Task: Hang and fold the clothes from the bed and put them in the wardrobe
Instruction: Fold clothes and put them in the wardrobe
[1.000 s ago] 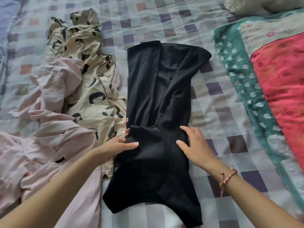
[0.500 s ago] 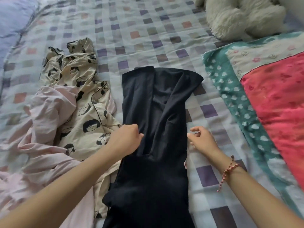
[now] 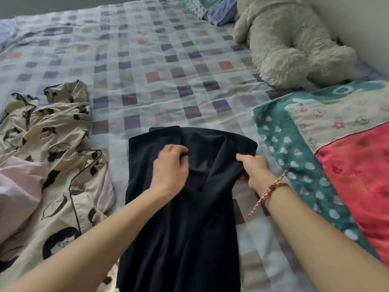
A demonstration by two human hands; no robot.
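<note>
A black garment [image 3: 181, 224] lies lengthwise down the middle of the checked bed [image 3: 147, 66], folded into a narrow strip. My left hand [image 3: 170, 165] rests on its upper part with the fingers curled into the cloth. My right hand [image 3: 253, 168], with a red cord bracelet at the wrist, grips the garment's upper right edge. To the left lie a cream pyjama top printed with black cartoon faces [image 3: 56, 148] and a crumpled pale pink garment [image 3: 14, 186].
A large white plush toy [image 3: 292, 41] sits at the far right by the wall. A teal, cream and red quilt [image 3: 336, 148] covers the right side of the bed. A patterned pillow [image 3: 212, 7] lies at the head.
Both hands have moved up the black garment from its middle to its far end. The right hand, free beside it before, now grips the upper right edge. The view has tilted upward.
</note>
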